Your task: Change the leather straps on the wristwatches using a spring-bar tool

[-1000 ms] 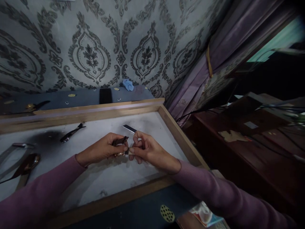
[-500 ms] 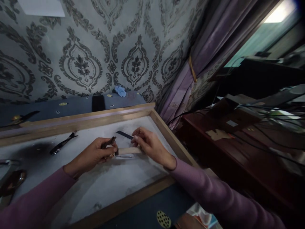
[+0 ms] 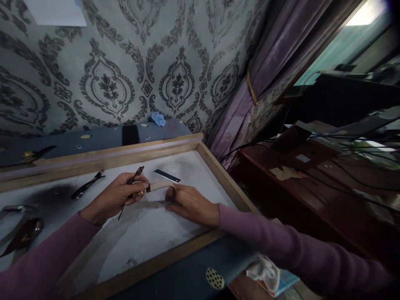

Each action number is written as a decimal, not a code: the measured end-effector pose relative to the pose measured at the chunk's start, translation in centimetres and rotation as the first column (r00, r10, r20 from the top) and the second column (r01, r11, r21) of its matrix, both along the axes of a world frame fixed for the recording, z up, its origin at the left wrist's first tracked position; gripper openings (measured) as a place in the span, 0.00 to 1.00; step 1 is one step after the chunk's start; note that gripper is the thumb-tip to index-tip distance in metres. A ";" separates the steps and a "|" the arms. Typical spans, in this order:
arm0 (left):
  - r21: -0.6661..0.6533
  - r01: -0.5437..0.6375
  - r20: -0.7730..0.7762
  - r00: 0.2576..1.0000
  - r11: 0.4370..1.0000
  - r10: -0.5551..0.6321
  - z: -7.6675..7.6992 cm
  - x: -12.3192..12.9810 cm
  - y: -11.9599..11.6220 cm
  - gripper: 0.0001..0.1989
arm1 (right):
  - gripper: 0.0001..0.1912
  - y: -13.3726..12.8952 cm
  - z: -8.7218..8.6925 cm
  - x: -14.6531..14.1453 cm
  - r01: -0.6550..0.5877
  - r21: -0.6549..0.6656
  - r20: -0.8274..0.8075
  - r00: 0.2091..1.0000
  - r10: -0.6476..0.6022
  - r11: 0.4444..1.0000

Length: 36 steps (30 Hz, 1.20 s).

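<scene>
My left hand (image 3: 125, 192) is closed round one end of a strap (image 3: 160, 185), pale on its upper side, with a dark loop by the fingertips. A gold glint shows under those fingers. A slim dark piece also sticks out above and below this hand; its kind I cannot tell. My right hand (image 3: 192, 203) is closed low over the tray, its fingers at one end of a slim silver tool (image 3: 158, 203), blurred. The strap's far end curves down against this hand. Just beyond lies a flat dark blade-like strip (image 3: 167, 176).
A wooden-rimmed tray (image 3: 225, 175) with a white floor surrounds the work. At its left lie a dark plier-like tool (image 3: 87, 185) and a brown-handled tool (image 3: 26, 237). Behind are a black rectangle (image 3: 130, 134) and a crumpled blue cloth (image 3: 158, 119). Cables cross the red cabinet (image 3: 268, 187).
My right hand has come down and toward me, from beside the dark strip to the silver tool. My left hand has shifted slightly left and turned, raising the strap a little.
</scene>
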State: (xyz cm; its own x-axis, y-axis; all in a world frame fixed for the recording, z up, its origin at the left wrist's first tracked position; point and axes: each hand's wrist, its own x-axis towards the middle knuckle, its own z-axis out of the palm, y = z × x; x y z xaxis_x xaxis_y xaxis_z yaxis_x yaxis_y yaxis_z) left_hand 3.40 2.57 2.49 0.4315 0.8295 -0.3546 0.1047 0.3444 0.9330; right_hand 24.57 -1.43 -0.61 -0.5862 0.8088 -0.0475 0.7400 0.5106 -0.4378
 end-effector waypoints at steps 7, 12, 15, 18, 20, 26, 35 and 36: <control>0.005 -0.022 0.037 0.999 1.000 0.022 0.4 -0.1 0.0 0.12 | 0.03 -0.1 -0.1 0.3 -0.008 -0.080 -0.046 0.999 0.004 0.997; -0.003 -0.036 0.054 0.998 0.999 0.036 0.0 -0.5 0.4 0.11 | 0.09 -1.5 1.3 1.9 -0.193 -0.621 -0.538 0.809 -0.235 0.759; -0.003 -0.017 0.052 0.999 1.000 0.017 -0.3 -0.5 0.4 0.11 | 0.13 -2.1 1.9 1.7 -0.294 -0.714 -0.661 0.582 -0.473 0.636; 0.004 -0.003 0.059 0.998 1.000 0.003 -0.6 -0.2 0.2 0.13 | 0.20 -2.0 2.1 0.8 -0.355 -0.698 -0.711 0.447 -0.543 0.622; 0.008 0.006 0.066 0.998 1.000 -0.006 -0.6 -0.1 0.2 0.13 | 0.22 -1.6 2.0 0.3 -0.385 -0.680 -0.733 0.380 -0.564 0.624; 0.010 0.001 0.075 0.997 1.000 -0.002 -0.5 0.0 0.1 0.13 | 0.24 -0.2 2.0 -0.6 -0.447 -0.650 -0.756 0.298 -0.583 0.614; 0.011 -0.015 0.082 0.997 1.000 0.014 -0.2 0.0 0.3 0.14 | 0.23 0.0 2.7 -1.4 -0.438 -0.661 -0.745 0.281 -0.606 0.610; 0.012 -0.009 0.084 0.996 1.000 0.008 -0.3 0.0 0.3 0.14 | 0.23 0.0 2.7 -1.4 -0.438 -0.656 -0.749 0.280 -0.600 0.614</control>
State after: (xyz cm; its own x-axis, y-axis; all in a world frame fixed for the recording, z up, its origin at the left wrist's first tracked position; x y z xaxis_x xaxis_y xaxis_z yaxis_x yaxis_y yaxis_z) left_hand 3.36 2.91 2.20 0.4518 0.8374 -0.3076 0.0231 0.3337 0.9424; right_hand 23.13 -1.45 2.05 -0.5592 0.8244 -0.0870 -0.3906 -0.3546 -0.8495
